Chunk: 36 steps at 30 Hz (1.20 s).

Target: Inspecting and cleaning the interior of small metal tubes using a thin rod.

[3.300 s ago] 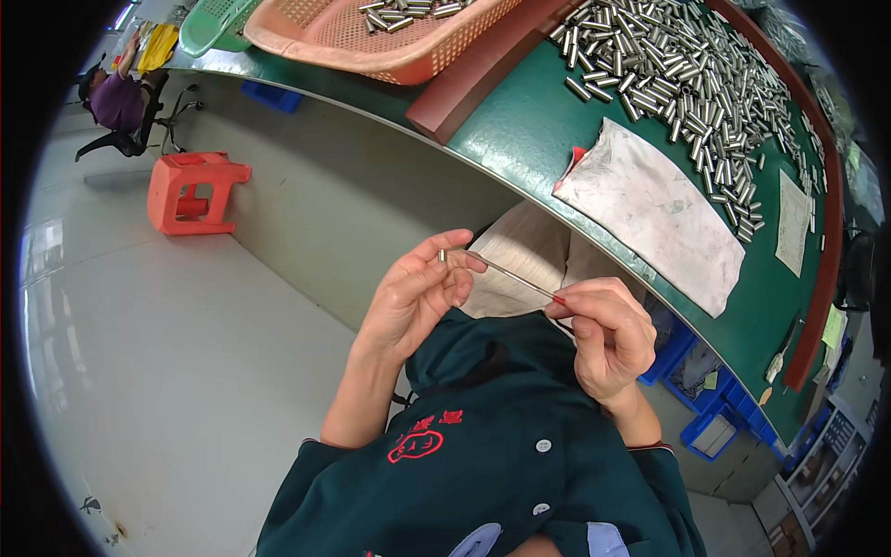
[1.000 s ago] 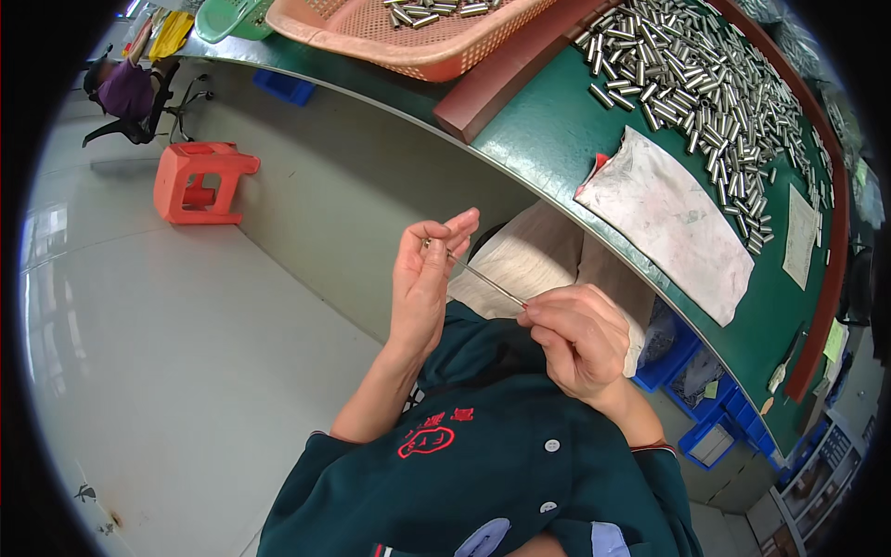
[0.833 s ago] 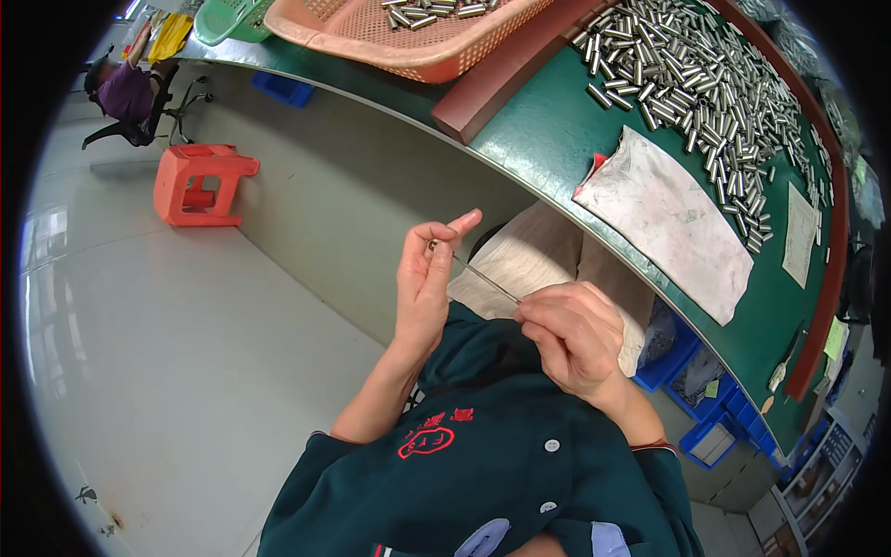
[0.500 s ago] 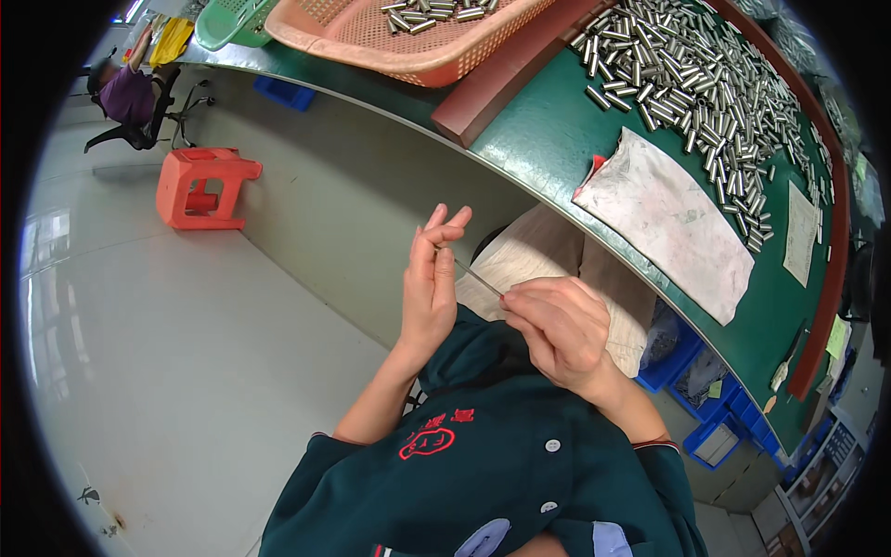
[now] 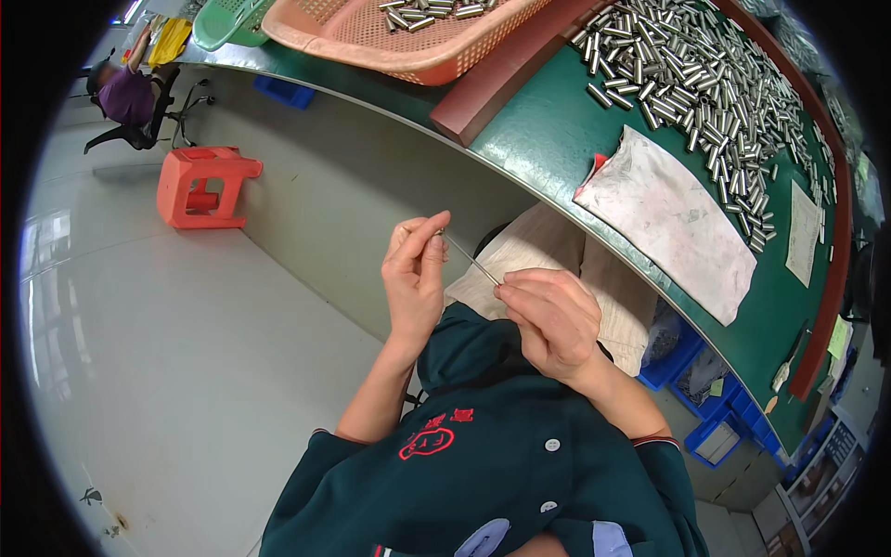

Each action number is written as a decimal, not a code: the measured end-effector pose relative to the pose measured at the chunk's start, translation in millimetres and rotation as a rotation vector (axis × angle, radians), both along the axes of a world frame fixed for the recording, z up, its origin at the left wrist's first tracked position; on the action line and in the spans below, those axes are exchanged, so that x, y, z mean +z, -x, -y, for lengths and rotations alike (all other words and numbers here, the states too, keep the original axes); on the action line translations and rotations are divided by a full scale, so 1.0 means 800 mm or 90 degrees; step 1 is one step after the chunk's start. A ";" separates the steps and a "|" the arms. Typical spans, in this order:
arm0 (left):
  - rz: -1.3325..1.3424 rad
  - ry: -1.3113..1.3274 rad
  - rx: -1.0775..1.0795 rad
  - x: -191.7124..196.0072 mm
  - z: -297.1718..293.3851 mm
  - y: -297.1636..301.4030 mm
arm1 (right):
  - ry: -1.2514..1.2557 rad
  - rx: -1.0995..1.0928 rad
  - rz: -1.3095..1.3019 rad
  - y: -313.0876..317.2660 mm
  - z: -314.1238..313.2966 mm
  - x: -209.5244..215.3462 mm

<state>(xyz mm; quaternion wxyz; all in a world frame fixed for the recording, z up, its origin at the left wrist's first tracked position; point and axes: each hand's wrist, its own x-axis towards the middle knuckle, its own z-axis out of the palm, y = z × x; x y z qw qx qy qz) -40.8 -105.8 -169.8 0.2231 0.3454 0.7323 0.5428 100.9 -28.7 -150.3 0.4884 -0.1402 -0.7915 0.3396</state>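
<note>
A thin, straight metal rod (image 5: 473, 261) slants between my two hands, over my lap. My right hand (image 5: 555, 320) is closed, pinching the rod's lower end between thumb and fingertips. At the rod's upper end my left hand (image 5: 414, 274) is pinched, thumb against index finger, on a small shiny metal piece (image 5: 443, 231). Its exact shape is mostly covered by the fingers, and I cannot tell whether the rod enters it or only touches it. On the green table (image 5: 534, 125) beyond lies a large heap of short metal cylinders (image 5: 691, 88).
A pink plastic basket (image 5: 408, 60) with more cylinders stands at the table's far left, beside a brown wooden bar (image 5: 515, 79). A stained white cloth (image 5: 668, 223) lies near the table edge. A red stool (image 5: 200, 190), a seated person (image 5: 128, 96) and blue bins (image 5: 715, 436) stand around.
My left hand has moved a little left; its raised, spread fingers have curled into a pinch. More of the rod shows between the hands. My right hand has shifted slightly left and up.
</note>
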 end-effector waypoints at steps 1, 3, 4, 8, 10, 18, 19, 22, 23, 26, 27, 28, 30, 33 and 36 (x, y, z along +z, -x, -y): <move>0.064 -0.025 0.018 0.000 0.001 0.001 | 0.001 0.000 0.001 0.000 0.000 0.000; 0.155 -0.047 0.065 0.003 -0.001 0.001 | -0.009 0.008 0.009 0.001 0.000 -0.001; 0.245 -0.071 0.112 0.004 -0.002 0.000 | -0.008 0.008 0.010 0.000 0.000 -0.001; 0.219 0.010 0.086 -0.002 0.009 0.010 | 0.014 0.017 0.014 0.000 0.000 -0.007; 0.100 -0.004 0.072 -0.004 0.010 0.009 | 0.019 0.013 0.017 0.002 -0.001 -0.010; 0.036 0.099 0.062 -0.015 0.017 0.010 | -0.019 0.004 0.047 0.010 0.001 -0.018; 0.019 0.084 0.081 -0.009 0.020 0.010 | -0.019 0.012 0.055 0.009 0.001 -0.018; 0.092 0.064 0.098 -0.009 0.027 0.009 | -0.008 0.036 0.057 0.010 0.002 -0.022; 0.112 0.051 0.097 -0.011 0.028 0.012 | -0.006 0.044 0.061 0.012 0.003 -0.022; 0.167 0.033 0.122 -0.015 0.033 0.013 | -0.001 0.110 0.101 0.013 0.005 -0.018; 0.169 0.031 0.125 -0.015 0.034 0.013 | 0.006 0.084 0.078 0.016 0.006 -0.020; 0.140 0.019 0.107 -0.016 0.034 0.011 | 0.006 0.084 0.076 0.016 0.003 -0.020; 0.107 0.007 0.090 -0.015 0.028 0.009 | -0.011 0.018 0.041 0.016 -0.004 -0.021; 0.104 -0.027 0.103 -0.016 0.025 0.012 | -0.030 0.039 0.052 0.020 -0.002 -0.016; 0.075 -0.026 0.120 -0.019 0.024 0.018 | -0.029 0.056 0.063 0.029 -0.010 -0.007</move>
